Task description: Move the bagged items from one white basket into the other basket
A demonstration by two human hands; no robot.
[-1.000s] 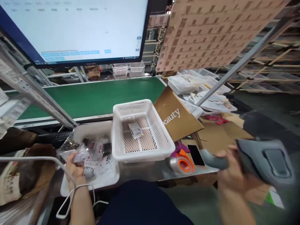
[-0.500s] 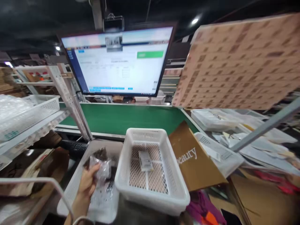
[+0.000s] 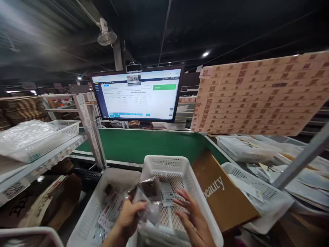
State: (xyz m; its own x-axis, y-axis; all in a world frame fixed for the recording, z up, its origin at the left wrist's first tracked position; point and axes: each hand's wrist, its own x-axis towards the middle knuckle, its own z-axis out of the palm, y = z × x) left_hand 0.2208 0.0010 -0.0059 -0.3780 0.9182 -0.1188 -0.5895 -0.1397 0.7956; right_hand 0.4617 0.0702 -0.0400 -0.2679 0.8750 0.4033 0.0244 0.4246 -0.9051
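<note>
While your left hand (image 3: 130, 216) is gripping a clear plastic packet (image 3: 147, 202), your right hand (image 3: 191, 219) is hovering open, fingers spread, inside the white mesh basket (image 3: 185, 163).

You're holding the packet over the basket's left rim, dark contents showing at its top; it's touching nothing else that I can tell. A small white label (image 3: 167, 193) is lying on the basket floor just beside your right fingertips. A second white tray (image 3: 113, 175) of similar packets is sitting just left of the basket, a brown "beauty" box (image 3: 221, 192) leaning against its right side. Green conveyor belt (image 3: 144, 142) and monitor (image 3: 138, 94) are sitting behind.
</note>
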